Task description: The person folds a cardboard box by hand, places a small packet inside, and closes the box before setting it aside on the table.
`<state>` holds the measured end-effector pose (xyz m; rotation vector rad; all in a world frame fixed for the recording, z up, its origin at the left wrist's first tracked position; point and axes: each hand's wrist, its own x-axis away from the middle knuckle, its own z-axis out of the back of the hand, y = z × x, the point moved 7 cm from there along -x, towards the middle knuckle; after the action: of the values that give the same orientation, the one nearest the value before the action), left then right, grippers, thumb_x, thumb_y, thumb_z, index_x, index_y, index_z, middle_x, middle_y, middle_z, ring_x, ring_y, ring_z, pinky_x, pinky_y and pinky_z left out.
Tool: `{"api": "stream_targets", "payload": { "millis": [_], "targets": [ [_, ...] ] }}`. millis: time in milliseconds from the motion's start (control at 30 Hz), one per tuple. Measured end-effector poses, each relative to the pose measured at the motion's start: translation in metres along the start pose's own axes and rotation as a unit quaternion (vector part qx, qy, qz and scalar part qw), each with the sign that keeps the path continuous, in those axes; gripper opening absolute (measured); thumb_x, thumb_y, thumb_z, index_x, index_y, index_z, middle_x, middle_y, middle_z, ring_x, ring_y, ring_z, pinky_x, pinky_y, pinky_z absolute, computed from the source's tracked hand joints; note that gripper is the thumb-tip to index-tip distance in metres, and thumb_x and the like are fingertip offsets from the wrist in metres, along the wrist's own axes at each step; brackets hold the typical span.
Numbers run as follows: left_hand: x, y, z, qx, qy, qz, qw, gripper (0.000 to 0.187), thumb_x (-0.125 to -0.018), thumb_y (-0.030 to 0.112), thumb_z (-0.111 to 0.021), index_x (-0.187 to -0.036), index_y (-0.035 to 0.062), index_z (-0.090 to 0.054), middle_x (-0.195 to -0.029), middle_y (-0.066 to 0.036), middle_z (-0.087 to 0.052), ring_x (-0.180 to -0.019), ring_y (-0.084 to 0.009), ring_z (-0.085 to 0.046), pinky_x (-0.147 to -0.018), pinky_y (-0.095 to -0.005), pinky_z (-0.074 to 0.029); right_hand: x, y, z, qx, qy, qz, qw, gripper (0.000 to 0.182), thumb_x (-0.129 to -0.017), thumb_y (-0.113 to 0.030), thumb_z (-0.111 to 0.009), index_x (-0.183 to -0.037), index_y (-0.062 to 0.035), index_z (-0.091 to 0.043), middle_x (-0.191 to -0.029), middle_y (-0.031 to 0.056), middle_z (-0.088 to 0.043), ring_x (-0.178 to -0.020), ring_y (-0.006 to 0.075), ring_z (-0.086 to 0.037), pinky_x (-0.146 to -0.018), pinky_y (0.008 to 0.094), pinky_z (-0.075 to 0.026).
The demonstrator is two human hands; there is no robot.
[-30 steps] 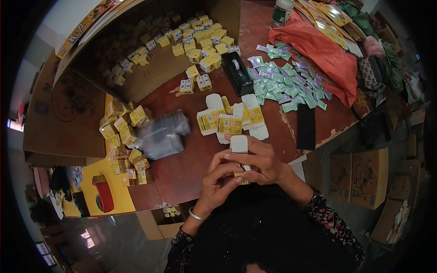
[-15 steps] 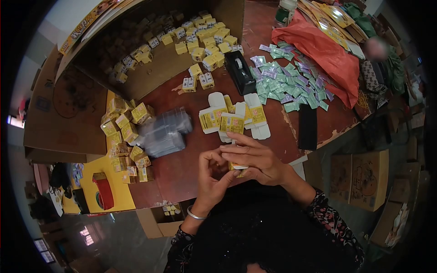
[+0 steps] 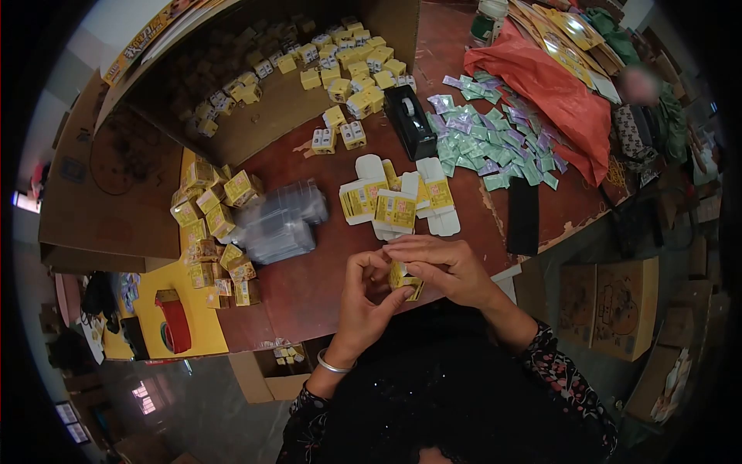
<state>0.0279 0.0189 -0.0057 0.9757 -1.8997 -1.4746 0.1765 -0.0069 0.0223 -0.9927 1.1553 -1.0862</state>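
Observation:
Between my hands, near the table's front edge, is a small yellow box [image 3: 407, 281]. My left hand [image 3: 371, 292] has its fingers and thumb closed round the box's left side. My right hand [image 3: 444, 267] grips it from the right, its fingers lying across the top. Just beyond my hands lie several flat yellow and white cartons [image 3: 396, 210], overlapping each other. To their left are clear plastic packs [image 3: 282, 223]. A black tape dispenser [image 3: 410, 122] stands behind the cartons.
Yellow boxes [image 3: 219, 220] are piled at the left. A large open cardboard box [image 3: 270, 127] holds many small boxes. Green and purple sachets [image 3: 495, 139], a red plastic bag [image 3: 549, 93] and a black rectangular object [image 3: 523, 218] lie right. A person sits at the far right.
My right hand's fingers have folded down and closed over the small box's top. More of the box's yellow side shows between my hands.

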Motion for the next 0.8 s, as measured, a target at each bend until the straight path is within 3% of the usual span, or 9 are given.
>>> {"api": "stream_targets", "payload": {
  "millis": [100, 300, 400, 500, 600, 700, 800],
  "targets": [
    [0.001, -0.001, 0.0, 0.029, -0.002, -0.009, 1.0, 0.052, -0.086, -0.013, -0.073, -0.121, 0.0065, -0.039, -0.124, -0.009, -0.055, -0.112, -0.0154, -0.059, -0.094, -0.0308, -0.056, 0.001, -0.006, -0.001, 0.028, 0.001, 0.001, 1.0, 0.03, -0.097, -0.011, -0.064, -0.124, -0.0006, -0.072, -0.124, 0.017, -0.072, -0.129, 0.0354, -0.06, -0.111, 0.0459, -0.045],
    [0.001, 0.003, 0.004, 0.057, 0.023, -0.04, 0.997, 0.043, -0.091, -0.009, -0.069, -0.121, 0.0063, -0.042, -0.118, -0.007, -0.056, -0.11, -0.015, -0.06, -0.092, -0.0289, -0.054, -0.001, -0.013, -0.005, 0.066, -0.056, 0.096, 0.992, 0.037, -0.098, -0.015, -0.067, -0.132, -0.0025, -0.067, -0.139, 0.0162, -0.063, -0.137, 0.0336, -0.053, -0.11, 0.0435, -0.046],
    [0.001, 0.002, 0.004, 0.062, 0.033, -0.049, 0.996, 0.036, -0.095, -0.007, -0.067, -0.123, 0.0046, -0.048, -0.133, -0.01, -0.052, -0.112, -0.0145, -0.06, -0.093, -0.0288, -0.056, -0.001, -0.015, -0.009, 0.085, -0.044, 0.096, 0.991, 0.039, -0.097, -0.012, -0.066, -0.135, -0.0038, -0.066, -0.145, 0.018, -0.058, -0.14, 0.0343, -0.049, -0.111, 0.0457, -0.045],
    [-0.003, 0.011, 0.003, 0.046, 0.037, -0.074, 0.996, 0.029, -0.096, -0.006, -0.066, -0.121, 0.0026, -0.056, -0.145, -0.013, -0.048, -0.122, -0.0193, -0.059, -0.097, -0.0313, -0.056, 0.0, -0.016, -0.011, 0.045, -0.01, 0.056, 0.997, 0.04, -0.094, -0.006, -0.069, -0.134, -0.0044, -0.066, -0.147, 0.0171, -0.056, -0.136, 0.0355, -0.053, -0.111, 0.0449, -0.046],
    [-0.009, 0.02, 0.002, 0.017, 0.027, -0.082, 0.996, 0.023, -0.096, -0.004, -0.066, -0.117, 0.0014, -0.06, -0.146, -0.013, -0.046, -0.124, -0.0213, -0.059, -0.101, -0.0342, -0.056, 0.004, -0.009, -0.004, -0.002, 0.019, 0.026, 0.999, 0.041, -0.092, -0.004, -0.071, -0.132, -0.0048, -0.068, -0.144, 0.0182, -0.058, -0.132, 0.0356, -0.058, -0.109, 0.0444, -0.048],
    [-0.007, 0.006, 0.004, 0.005, 0.008, -0.063, 0.998, 0.021, -0.095, -0.004, -0.066, -0.115, 0.0019, -0.061, -0.146, -0.013, -0.046, -0.124, -0.0217, -0.059, -0.101, -0.0349, -0.056, 0.005, -0.007, -0.002, 0.101, 0.026, 0.145, 0.984, 0.04, -0.091, -0.005, -0.072, -0.13, -0.0053, -0.069, -0.144, 0.0175, -0.059, -0.128, 0.0348, -0.061, -0.107, 0.0442, -0.05],
    [-0.007, 0.003, 0.006, 0.014, 0.012, -0.052, 0.998, 0.019, -0.095, -0.004, -0.067, -0.112, 0.0022, -0.061, -0.146, -0.013, -0.046, -0.125, -0.0211, -0.058, -0.102, -0.0357, -0.056, 0.003, -0.004, -0.003, 0.104, 0.009, 0.152, 0.983, 0.033, -0.094, -0.003, -0.068, -0.127, -0.0037, -0.071, -0.145, 0.0161, -0.058, -0.13, 0.0334, -0.059, -0.104, 0.0398, -0.051]
  ]
}}
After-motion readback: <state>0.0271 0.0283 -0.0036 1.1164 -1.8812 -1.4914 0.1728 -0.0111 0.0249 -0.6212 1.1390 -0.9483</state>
